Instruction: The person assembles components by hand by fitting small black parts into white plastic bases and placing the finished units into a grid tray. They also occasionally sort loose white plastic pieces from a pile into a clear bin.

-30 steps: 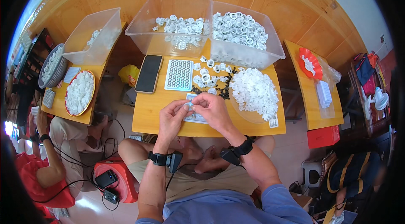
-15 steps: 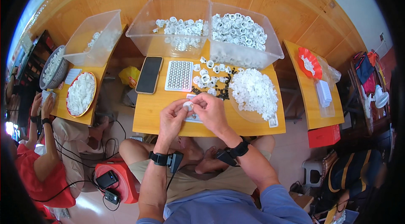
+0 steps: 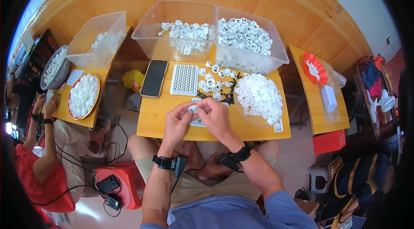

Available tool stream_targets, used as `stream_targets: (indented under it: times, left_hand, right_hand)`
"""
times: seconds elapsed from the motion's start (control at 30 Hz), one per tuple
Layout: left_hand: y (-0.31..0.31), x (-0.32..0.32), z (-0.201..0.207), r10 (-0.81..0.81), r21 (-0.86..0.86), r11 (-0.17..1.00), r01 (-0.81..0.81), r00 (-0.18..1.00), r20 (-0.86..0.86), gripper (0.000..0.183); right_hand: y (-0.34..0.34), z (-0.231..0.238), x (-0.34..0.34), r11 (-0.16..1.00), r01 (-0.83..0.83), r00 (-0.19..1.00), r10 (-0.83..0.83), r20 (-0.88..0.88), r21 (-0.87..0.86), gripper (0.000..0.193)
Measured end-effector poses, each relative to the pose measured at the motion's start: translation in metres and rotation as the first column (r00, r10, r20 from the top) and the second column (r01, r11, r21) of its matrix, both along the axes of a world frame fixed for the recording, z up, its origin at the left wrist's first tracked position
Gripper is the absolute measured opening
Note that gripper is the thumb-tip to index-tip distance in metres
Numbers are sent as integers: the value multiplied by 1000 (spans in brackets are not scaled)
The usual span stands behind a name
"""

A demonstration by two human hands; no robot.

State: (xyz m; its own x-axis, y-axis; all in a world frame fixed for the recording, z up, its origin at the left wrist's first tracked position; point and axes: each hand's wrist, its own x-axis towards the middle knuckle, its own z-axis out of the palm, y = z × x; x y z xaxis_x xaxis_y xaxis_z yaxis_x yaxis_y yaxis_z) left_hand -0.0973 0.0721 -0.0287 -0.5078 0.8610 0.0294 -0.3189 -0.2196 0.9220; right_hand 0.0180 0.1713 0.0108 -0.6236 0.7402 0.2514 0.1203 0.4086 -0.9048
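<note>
A small white round plastic part (image 3: pixel 193 109) is pinched between the fingertips of my left hand (image 3: pixel 176 119) and my right hand (image 3: pixel 214 118), over the table's near half. Both hands are closed around it, and its details are too small to make out. Under them, partly hidden, lies a white tray (image 3: pixel 198 123) with round items in it. Beyond my fingers are loose white ring-shaped parts (image 3: pixel 210 83) and scattered small black pieces (image 3: pixel 229 95). A pile of small white plastic pieces (image 3: pixel 259 95) sits to the right of my right hand.
A white tray of round silvery pieces (image 3: pixel 184 80) lies beside a phone (image 3: pixel 154 78). Two clear bins (image 3: pixel 148 41) (image 3: pixel 276 58) of white parts stand at the back. On the left, a person (image 3: pixel 41 160) works by a bowl of white pieces (image 3: pixel 83 96); another table (image 3: pixel 319 114) stands right.
The white part stays between my fingertips, with a slight shift of the fingers around it. The whole view has moved a little.
</note>
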Motion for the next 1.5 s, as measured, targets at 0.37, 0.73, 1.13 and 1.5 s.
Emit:
stream_targets:
  times: [0.37, 0.73, 1.13, 1.5]
  left_hand:
    - [-1, -3, 3, 11, -8, 1000, -10, 983, 185, 26]
    - [-3, -4, 5, 8, -47, 999, -4, 996, 90, 26]
    - [5, -4, 16, 10, -61, 998, -5, 997, 80, 26]
    - [8, 0, 12, 91, -115, 989, -91, 996, -5, 23]
  right_hand:
    - [4, -11, 61, 934, 252, 967, -235, -97, 252, 7]
    - [5, -36, 73, 928, 372, 928, -372, -17, 13, 5]
    - [3, -28, 69, 910, 410, 912, -411, 0, 66, 5]
    - [12, -30, 76, 951, 305, 952, -305, -11, 42, 9]
